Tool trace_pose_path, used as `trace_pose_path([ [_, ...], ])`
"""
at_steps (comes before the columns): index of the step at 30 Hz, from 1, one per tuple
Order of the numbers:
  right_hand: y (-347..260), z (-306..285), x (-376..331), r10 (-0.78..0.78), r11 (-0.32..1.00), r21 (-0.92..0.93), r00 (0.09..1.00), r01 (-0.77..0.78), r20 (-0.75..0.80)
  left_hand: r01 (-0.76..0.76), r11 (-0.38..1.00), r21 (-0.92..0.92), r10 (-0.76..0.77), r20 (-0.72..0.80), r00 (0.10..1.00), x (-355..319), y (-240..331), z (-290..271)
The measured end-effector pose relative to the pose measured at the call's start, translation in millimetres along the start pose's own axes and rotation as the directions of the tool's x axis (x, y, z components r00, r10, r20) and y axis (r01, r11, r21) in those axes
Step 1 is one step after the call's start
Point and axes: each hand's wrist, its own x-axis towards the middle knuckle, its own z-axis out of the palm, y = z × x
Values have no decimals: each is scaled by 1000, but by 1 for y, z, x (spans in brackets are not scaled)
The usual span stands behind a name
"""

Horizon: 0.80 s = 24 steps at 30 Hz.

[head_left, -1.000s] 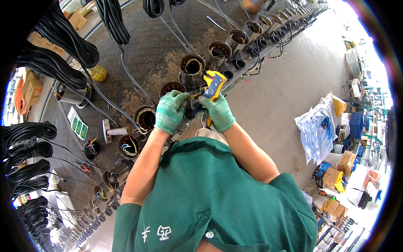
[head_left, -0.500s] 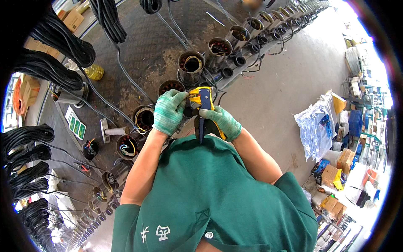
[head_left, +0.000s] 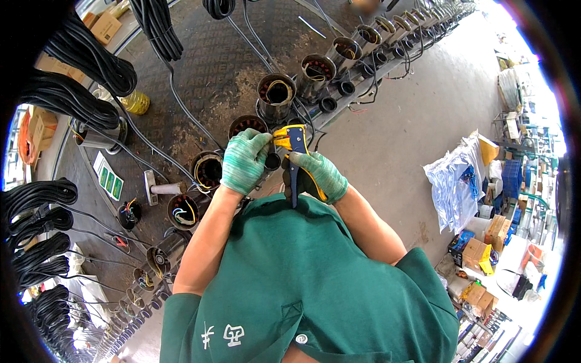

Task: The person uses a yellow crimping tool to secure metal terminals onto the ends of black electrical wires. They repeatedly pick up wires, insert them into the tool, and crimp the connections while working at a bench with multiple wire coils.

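My right hand (head_left: 321, 173), in a green-and-white knit glove, is wrapped round a yellow-and-blue wire stripper (head_left: 297, 140) held in front of my chest. Its jaws point left. My left hand (head_left: 245, 162), gloved alike, has thumb and fingers pinched together right at those jaws; what lies between the fingertips is too small to make out. Just beyond the left hand stands an open metal motor housing (head_left: 247, 125). Another housing (head_left: 206, 170), with copper windings and thin wires inside, is left of that hand.
Metal housings run in a row along the dark bench (head_left: 200, 78). Black cable coils (head_left: 91, 57) hang at the left, their cables crossing the bench. A hammer (head_left: 162, 189) and a printed card (head_left: 109, 176) lie there. Bagged plastic (head_left: 455, 181) and boxes (head_left: 477, 253) stand on the right.
The stripper's blue handle has swung slightly right, toward the yellow one, and my right thumb has shifted a little with it. My left hand stays at the jaws.
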Motion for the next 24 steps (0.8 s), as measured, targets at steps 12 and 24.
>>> trace_pose_path([
  [12,17,5,5,-9,976,217,998,22,-58,-2,1000,-20,2,-8,1000,0,1,-1],
  [24,3,-2,-1,31,997,62,998,-34,53,-55,998,22,55,10,998,-1,-2,-2],
])
